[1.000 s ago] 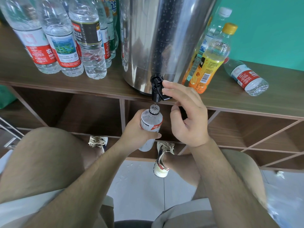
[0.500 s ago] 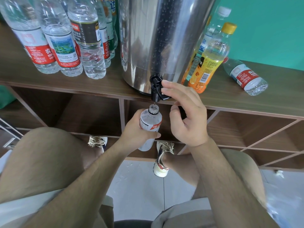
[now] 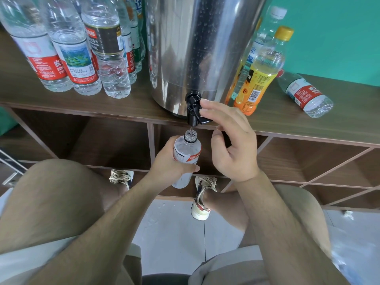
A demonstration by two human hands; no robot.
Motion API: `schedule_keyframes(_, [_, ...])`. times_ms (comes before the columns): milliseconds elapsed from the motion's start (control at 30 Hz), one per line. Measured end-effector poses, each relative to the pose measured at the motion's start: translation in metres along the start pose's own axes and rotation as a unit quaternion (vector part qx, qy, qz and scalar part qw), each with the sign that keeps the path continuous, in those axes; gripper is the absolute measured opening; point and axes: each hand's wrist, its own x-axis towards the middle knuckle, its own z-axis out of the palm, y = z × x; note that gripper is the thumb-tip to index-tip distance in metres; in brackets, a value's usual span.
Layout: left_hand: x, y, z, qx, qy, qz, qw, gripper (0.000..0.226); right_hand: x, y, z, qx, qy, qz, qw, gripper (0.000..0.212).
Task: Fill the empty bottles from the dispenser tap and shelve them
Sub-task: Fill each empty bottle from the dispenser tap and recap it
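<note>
A steel dispenser (image 3: 197, 48) stands on the wooden shelf top (image 3: 127, 103), its black tap (image 3: 194, 109) hanging over the front edge. My left hand (image 3: 168, 163) grips a small clear bottle (image 3: 186, 151) with a red and white label, its open mouth right under the spout. A thin stream of water runs into it. My right hand (image 3: 228, 138) has its fingers curled on the tap lever, the thumb below it.
Several water bottles (image 3: 82, 54) stand left of the dispenser. An orange-labelled bottle (image 3: 259, 75) with a yellow cap stands to its right, a taller bottle behind it. One clear bottle (image 3: 306, 94) lies on its side at far right. Open cubbies (image 3: 115, 140) sit below; my knees and shoes are near.
Nearly nothing has moved; both hands keep their places at the bottle and the tap lever.
</note>
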Motion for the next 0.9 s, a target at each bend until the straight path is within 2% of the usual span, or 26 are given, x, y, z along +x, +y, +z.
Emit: schedule_keyframes(900, [-0.0021, 0.0023, -0.0015, 0.002, 0.002, 0.004, 1.000, 0.079, -0.0003, 0.0006, 0.0002, 0.007, 0.003, -0.002, 1.000, 0.056])
